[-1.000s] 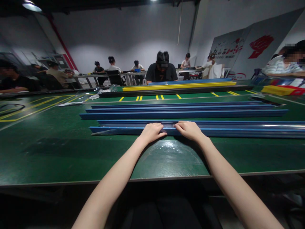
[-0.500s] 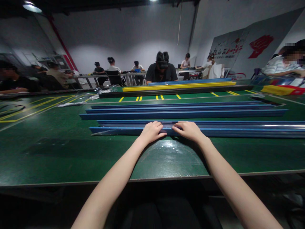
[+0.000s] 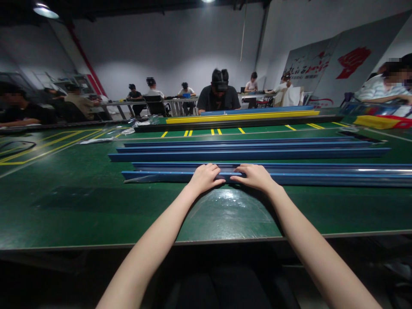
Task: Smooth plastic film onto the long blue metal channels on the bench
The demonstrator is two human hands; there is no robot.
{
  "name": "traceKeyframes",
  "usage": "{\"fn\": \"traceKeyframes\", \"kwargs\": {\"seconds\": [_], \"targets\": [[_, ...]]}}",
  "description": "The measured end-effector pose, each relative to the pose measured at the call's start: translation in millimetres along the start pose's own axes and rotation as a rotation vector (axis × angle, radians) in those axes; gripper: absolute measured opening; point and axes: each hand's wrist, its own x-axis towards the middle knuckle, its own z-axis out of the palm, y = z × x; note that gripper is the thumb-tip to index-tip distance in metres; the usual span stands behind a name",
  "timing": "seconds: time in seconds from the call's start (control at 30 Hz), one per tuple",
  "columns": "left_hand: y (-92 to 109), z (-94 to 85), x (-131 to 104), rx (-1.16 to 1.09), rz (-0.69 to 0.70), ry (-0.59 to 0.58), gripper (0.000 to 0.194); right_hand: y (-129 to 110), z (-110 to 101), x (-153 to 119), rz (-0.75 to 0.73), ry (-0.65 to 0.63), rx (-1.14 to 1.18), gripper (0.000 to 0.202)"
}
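Evidently, handling of the front blue channel (image 3: 309,179) is in hand, along the near edge of the desk (image 3: 96,231). Left hand (image 3: 206,177) and right hand (image 3: 254,175) curl over its near wall; grip unconfirmed. Next move likely calls for even pressure. Further blue rails (image 3: 244,155), just beyond, restrict clearance towards the far edge.

Front rail (image 3: 299,178) on table (image 3: 96,219), other rails (image 3: 247,154) behind it, bars (image 3: 243,116) farther back, person (image 3: 219,98) behind bars

Long blue channel (image 3: 309,179), straight, lying crosswise, right end unseen
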Motion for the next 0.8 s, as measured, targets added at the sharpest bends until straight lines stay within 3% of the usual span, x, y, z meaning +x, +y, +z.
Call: {"fn": "traceKeyframes", "kwargs": {"seconds": [0.8], "targets": [[-0.4,4.5,-0.7,0.017,0.018,0.063,0.034,1.3,2.6,0.1,-0.002,0.030,0.009,0.051]]}}
